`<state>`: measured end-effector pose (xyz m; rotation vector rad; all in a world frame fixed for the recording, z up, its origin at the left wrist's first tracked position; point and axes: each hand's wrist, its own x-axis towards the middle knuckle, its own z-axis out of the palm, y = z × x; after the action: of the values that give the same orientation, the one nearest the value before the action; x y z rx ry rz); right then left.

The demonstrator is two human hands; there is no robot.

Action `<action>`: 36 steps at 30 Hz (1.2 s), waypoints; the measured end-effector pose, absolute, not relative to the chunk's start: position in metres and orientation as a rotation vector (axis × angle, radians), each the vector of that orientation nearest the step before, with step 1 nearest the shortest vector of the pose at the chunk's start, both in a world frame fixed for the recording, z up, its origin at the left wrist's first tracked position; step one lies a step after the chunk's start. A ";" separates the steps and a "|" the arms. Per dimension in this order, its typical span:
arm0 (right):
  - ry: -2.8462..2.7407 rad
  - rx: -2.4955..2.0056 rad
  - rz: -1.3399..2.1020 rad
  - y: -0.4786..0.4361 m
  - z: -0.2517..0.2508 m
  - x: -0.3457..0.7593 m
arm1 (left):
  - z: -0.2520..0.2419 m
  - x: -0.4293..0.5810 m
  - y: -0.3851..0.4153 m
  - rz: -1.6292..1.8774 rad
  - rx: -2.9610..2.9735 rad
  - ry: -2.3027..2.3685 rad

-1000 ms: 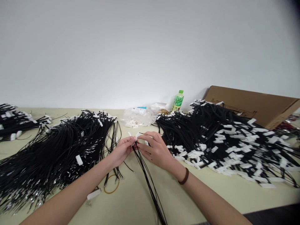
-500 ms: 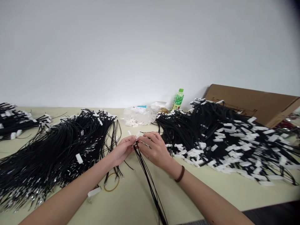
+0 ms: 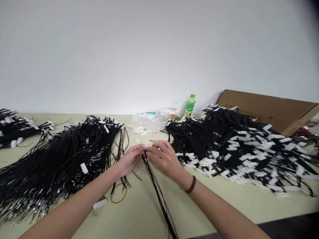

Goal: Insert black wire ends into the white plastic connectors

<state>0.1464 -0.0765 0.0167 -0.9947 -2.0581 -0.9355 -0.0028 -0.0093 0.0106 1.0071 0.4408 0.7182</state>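
Note:
My left hand and my right hand meet at the middle of the table, fingers pinched together on a small white connector. A few black wires run from that connector down toward me. A brown band circles my right wrist. A big heap of black wires with bare ends lies to my left. Another heap of black wires with white connectors lies to my right.
A clear bag of white connectors and a green bottle stand at the back by the wall. A flat cardboard box leans at the right. A rubber band and a loose white connector lie near my left forearm. More wires sit far left.
Both hands stay pinched at the connector; my right fingers have shifted slightly on it. The view has tipped a little, nothing else has moved.

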 end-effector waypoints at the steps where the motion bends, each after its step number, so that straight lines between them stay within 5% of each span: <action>1: -2.059 -0.992 -0.936 -0.076 0.017 0.146 | 0.010 -0.003 -0.009 0.716 1.009 0.437; 25: -2.017 -1.049 -0.966 -0.073 0.015 0.139 | 0.006 -0.001 -0.010 0.776 1.047 0.482; 36: -1.390 -0.966 0.335 -0.076 0.037 0.155 | 0.007 0.000 -0.008 0.836 0.978 0.573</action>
<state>0.1555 -0.0765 0.0368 -0.9664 -1.3902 0.3348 0.0000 -0.0084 0.0069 0.9782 0.5726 0.8364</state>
